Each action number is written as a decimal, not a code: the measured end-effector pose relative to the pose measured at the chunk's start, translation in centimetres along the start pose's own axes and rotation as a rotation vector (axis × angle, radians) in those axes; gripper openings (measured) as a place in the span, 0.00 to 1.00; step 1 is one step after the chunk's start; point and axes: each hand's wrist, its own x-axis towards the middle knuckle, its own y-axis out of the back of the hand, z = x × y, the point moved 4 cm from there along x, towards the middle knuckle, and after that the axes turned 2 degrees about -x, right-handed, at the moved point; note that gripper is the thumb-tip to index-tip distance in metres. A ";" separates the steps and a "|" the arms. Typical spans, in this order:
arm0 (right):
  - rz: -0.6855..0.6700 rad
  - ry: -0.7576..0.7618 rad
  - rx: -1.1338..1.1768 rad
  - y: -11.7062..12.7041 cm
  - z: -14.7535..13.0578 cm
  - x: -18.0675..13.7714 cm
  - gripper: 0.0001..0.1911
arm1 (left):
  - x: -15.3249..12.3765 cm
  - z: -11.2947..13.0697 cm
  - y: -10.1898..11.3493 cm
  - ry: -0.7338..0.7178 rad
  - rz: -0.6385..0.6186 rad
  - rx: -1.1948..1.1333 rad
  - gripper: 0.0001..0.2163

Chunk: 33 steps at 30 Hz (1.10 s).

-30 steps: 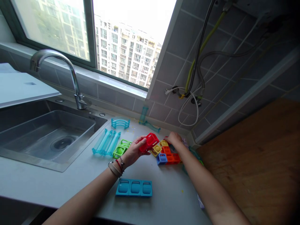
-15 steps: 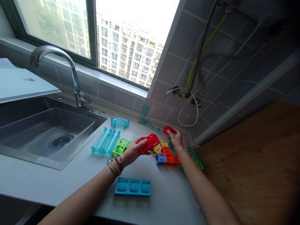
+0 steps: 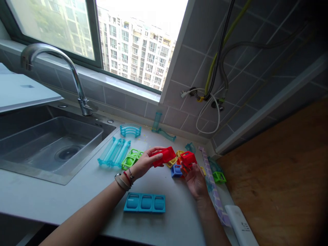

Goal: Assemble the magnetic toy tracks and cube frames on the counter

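My left hand (image 3: 145,162) grips a long red plastic block (image 3: 165,155) just above the grey counter (image 3: 77,194). My right hand (image 3: 195,179) is turned palm up and holds a small red cube block (image 3: 188,158) in its fingertips, close to the long red one. Under and behind both lies a cluster of joined blocks: a blue one (image 3: 176,170), yellow (image 3: 173,160) and orange, partly hidden by the hands. Green blocks (image 3: 131,158) sit just left of my left hand. A light blue three-cell block (image 3: 145,202) lies near the counter's front, between my forearms.
Clear blue tubes (image 3: 114,152), a curved blue track (image 3: 130,130) and a teal bent tube (image 3: 161,130) lie behind. A steel sink (image 3: 38,143) with a tap (image 3: 77,85) is at left. A purple strip (image 3: 212,188), a green block (image 3: 219,176) and a white object (image 3: 239,225) lie right, beside a wooden board (image 3: 282,177).
My right hand came back from the far corner with a small red block and turned palm up beside the left hand's red piece. The view shifted slightly.
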 end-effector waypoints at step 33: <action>0.056 0.036 -0.094 -1.9 2.0 -1.6 0.23 | 0.1 -0.6 -0.5 -0.061 -0.083 0.427 0.16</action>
